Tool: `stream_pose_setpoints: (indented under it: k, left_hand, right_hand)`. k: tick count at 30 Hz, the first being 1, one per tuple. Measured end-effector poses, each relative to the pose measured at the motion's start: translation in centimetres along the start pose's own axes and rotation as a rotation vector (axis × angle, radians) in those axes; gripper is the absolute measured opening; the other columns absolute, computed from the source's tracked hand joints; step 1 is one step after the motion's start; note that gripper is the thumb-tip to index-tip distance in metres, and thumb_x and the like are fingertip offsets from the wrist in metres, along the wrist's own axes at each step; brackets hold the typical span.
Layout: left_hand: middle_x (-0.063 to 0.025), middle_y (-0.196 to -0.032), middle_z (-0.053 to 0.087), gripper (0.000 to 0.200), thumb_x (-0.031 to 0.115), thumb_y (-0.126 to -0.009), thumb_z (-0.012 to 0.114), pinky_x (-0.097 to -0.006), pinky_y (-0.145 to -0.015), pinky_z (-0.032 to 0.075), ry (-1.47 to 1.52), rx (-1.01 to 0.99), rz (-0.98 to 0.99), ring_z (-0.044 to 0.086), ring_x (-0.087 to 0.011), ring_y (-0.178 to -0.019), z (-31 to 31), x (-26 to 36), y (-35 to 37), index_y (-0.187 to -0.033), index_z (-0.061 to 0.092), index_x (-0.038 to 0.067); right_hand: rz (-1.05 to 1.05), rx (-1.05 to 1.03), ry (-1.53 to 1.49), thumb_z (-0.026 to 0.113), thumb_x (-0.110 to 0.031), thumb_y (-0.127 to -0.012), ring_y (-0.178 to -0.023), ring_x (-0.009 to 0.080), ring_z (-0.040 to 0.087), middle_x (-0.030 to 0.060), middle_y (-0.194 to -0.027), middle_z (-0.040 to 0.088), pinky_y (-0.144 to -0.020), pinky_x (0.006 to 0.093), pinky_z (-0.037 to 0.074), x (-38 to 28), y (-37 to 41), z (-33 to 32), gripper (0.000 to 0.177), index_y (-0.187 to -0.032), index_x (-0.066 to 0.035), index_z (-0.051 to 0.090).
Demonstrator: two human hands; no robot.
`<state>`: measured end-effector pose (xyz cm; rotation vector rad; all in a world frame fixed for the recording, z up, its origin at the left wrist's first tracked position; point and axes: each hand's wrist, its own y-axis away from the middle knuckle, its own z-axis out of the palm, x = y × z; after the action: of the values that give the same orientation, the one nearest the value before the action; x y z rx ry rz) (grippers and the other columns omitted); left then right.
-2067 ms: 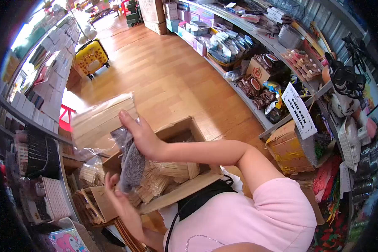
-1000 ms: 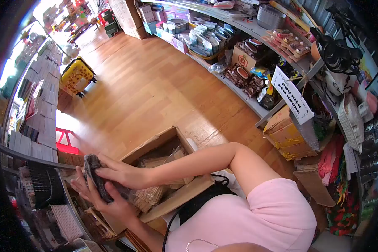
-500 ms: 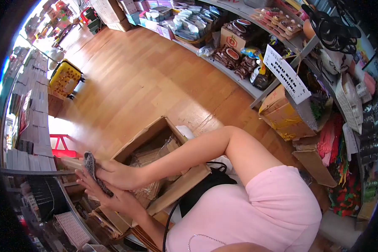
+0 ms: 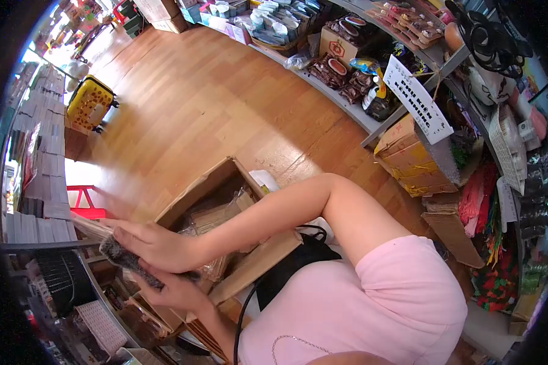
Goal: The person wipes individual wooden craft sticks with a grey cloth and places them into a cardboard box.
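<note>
My right hand (image 4: pixel 161 244) reaches across from the right, its fingers closed round a thin, pale flat bundle (image 4: pixel 90 227) that juts out to the left. Just below, my left hand (image 4: pixel 178 293) presses a dark grey cloth (image 4: pixel 123 254) against the underside of the bundle and the right fingers. The cloth partly hides the left fingertips. Behind my right forearm stands an open cardboard box (image 4: pixel 192 193), which contains flat light-brown packs (image 4: pixel 212 218) in clear plastic.
Stacked books (image 4: pixel 42 176) line the left shelf, near a red plastic stool (image 4: pixel 86 201) and a yellow suitcase (image 4: pixel 91 104). Shelves of packets run along the upper right, with a taped carton (image 4: pixel 411 159) below a hanging sign (image 4: pixel 417 100). A black bag (image 4: pixel 286 283) lies by my body.
The grey cloth has tilted flatter and moved slightly left and down. My right fingers have slid left over it, and my left fingers, spread before, are now bent against the cloth.
</note>
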<state>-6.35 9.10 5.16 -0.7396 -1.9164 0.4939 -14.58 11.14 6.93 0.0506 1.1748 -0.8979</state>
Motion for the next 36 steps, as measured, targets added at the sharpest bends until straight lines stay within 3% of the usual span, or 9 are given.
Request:
stream_pose_setpoints:
  k: [3, 7, 12, 16, 18, 21, 27, 31, 36]
  left_hand:
    - [-0.0202, -0.112, 0.057, 0.038, 0.021, -0.092, 0.048, -0.0324, -0.084, 0.044, 0.137, 0.063, -0.087, 0.057, -0.0247, -0.098, 0.4, 1.7, -1.2, -0.117, 0.049, -0.008]
    - [-0.0202, -0.117, 0.054, 0.037, 0.021, -0.093, 0.045, -0.0324, -0.087, 0.042, 0.048, 0.172, 0.273, 0.055, -0.0228, -0.102, -0.3, 1.6, -6.3, -0.12, 0.049, -0.004]
    - [-0.0179, -0.126, 0.048, 0.04, 0.02, -0.091, 0.047, -0.0344, -0.092, 0.04, 0.21, 0.095, 0.034, 0.052, -0.0243, -0.108, -0.3, -1.2, -6.4, -0.127, 0.044, 0.0]
    - [-0.0138, -0.129, 0.046, 0.038, 0.018, -0.093, 0.042, -0.0334, -0.099, 0.033, 0.158, 0.045, -0.098, 0.048, -0.0241, -0.115, 0.8, 0.7, -2.3, -0.126, 0.045, 0.0]
    - [-0.0127, -0.129, 0.046, 0.038, 0.02, -0.093, 0.043, -0.0355, -0.103, 0.028, 0.111, 0.031, 0.13, 0.044, -0.0243, -0.118, 1.0, 1.1, -2.9, -0.125, 0.045, 0.0]
    - [-0.0116, -0.129, 0.047, 0.039, 0.023, -0.093, 0.043, -0.0375, -0.106, 0.022, 0.059, 0.017, 0.364, 0.04, -0.0246, -0.122, 0.7, 1.5, -4.6, -0.125, 0.046, 0.001]
    - [-0.0157, -0.128, 0.046, 0.037, 0.021, -0.093, 0.043, -0.0346, -0.102, 0.029, 0.181, 0.057, 0.013, 0.043, -0.0253, -0.119, -0.2, -0.4, -8.9, -0.123, 0.048, 0.0]
    - [-0.0175, -0.127, 0.047, 0.038, 0.02, -0.094, 0.042, -0.0356, -0.099, 0.033, 0.046, 0.082, -0.002, 0.045, -0.0268, -0.117, 0.3, -0.1, -4.3, -0.123, 0.046, -0.004]
    - [-0.0139, -0.13, 0.045, 0.033, 0.009, -0.091, 0.041, -0.0396, -0.109, 0.013, 0.055, -0.022, 0.331, 0.035, -0.0249, -0.126, 0.7, 1.3, -4.4, -0.122, 0.049, 0.0]
  right_hand:
    - [0.016, -0.071, -0.034, 0.033, -0.026, -0.096, -0.074, 0.0275, 0.057, 0.019, -0.088, 0.059, -0.073, 0.0352, 0.045, -0.5, 0.5, 0.3, 0.034, -0.115, -0.001, 0.046]
    - [-0.208, -0.094, 0.102, 0.032, -0.029, -0.096, -0.09, 0.0384, 0.058, 0.0263, -0.1, 0.058, -0.079, 0.0365, 0.045, 1.4, 1.9, 1.7, 0.046, -0.133, -0.001, 0.031]
    - [-0.121, -0.189, 0.087, 0.031, -0.026, -0.095, -0.099, 0.0396, 0.054, 0.0263, -0.11, 0.054, -0.083, 0.0373, 0.044, -0.8, 2.2, 1.3, 0.046, -0.133, -0.001, 0.03]
    - [-0.08, -0.059, -0.004, 0.033, -0.025, -0.094, -0.081, 0.0373, 0.058, 0.0224, -0.088, 0.06, -0.076, 0.0424, 0.043, 1.3, -0.2, 0.9, 0.036, -0.115, 0.0, 0.046]
    - [0.011, -0.052, -0.049, 0.03, -0.026, -0.094, -0.084, 0.0354, 0.058, 0.0213, -0.087, 0.061, -0.077, 0.0403, 0.043, 1.9, -0.2, 0.9, 0.035, -0.097, 0.001, 0.052]
    - [0.107, -0.188, -0.049, 0.028, -0.031, -0.097, -0.096, 0.0215, 0.056, 0.0182, -0.105, 0.06, -0.085, 0.0316, 0.042, 2.9, -0.1, 0.8, 0.044, -0.121, 0.002, 0.046]
    - [0.174, -0.231, 0.086, 0.028, -0.029, -0.097, -0.102, 0.0296, 0.056, 0.0229, -0.11, 0.057, -0.085, 0.0331, 0.042, -2.1, 1.9, 0.3, 0.044, -0.127, -0.001, 0.042]
    - [-0.079, -0.075, 0.084, 0.03, -0.029, -0.097, -0.092, 0.0246, 0.06, 0.0194, -0.104, 0.061, -0.081, 0.0321, 0.043, 1.0, 0.8, 0.8, 0.043, -0.124, 0.001, 0.045]
    - [0.19, -0.124, -0.134, 0.032, -0.032, -0.097, -0.084, 0.0109, 0.05, 0.009, -0.092, 0.061, -0.078, 0.0276, 0.043, 1.9, 0.8, 0.7, 0.042, -0.104, 0.003, 0.053]
